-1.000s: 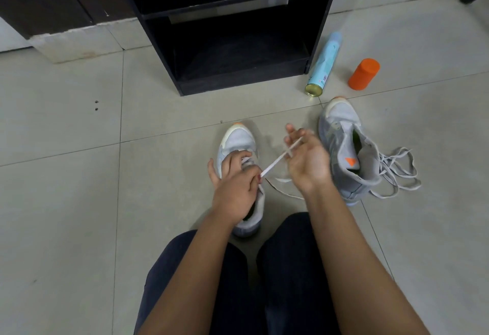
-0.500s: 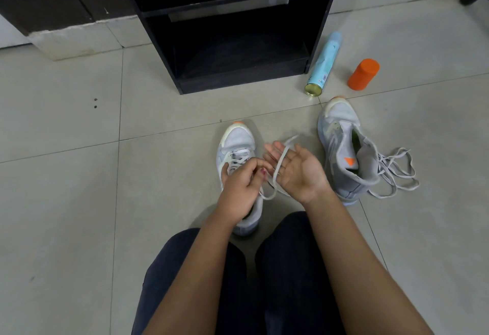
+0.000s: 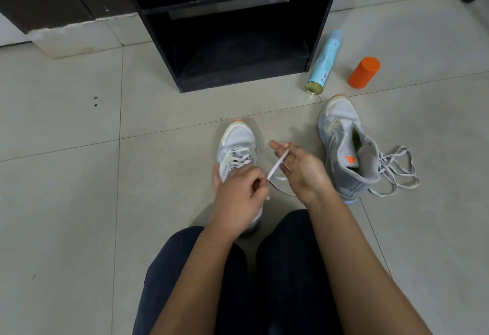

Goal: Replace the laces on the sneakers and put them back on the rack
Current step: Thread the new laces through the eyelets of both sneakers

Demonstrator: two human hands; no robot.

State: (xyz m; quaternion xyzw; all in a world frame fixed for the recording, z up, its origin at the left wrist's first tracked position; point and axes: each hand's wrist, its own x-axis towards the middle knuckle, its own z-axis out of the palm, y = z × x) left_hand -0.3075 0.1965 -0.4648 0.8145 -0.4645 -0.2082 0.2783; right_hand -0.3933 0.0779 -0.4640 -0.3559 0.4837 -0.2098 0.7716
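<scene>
**HEAD CAM: SINGLE VIEW, STEEP DOWNWARD TILT**

I am working from one wide-angle view, riding on the person's head. It is facing forward and tilting hard down at the tiled floor.

- Nearest the lens: the trousered legs and both forearms are filling the bottom edge.
- Mid-frame, close: the left hand and right hand are sitting at centre, with the lace between them, over one sneaker.
- Right of centre: the second sneaker is lying a little farther out.
- Far field: the black rack is running off the top edge, its upper part cropped.
</scene>
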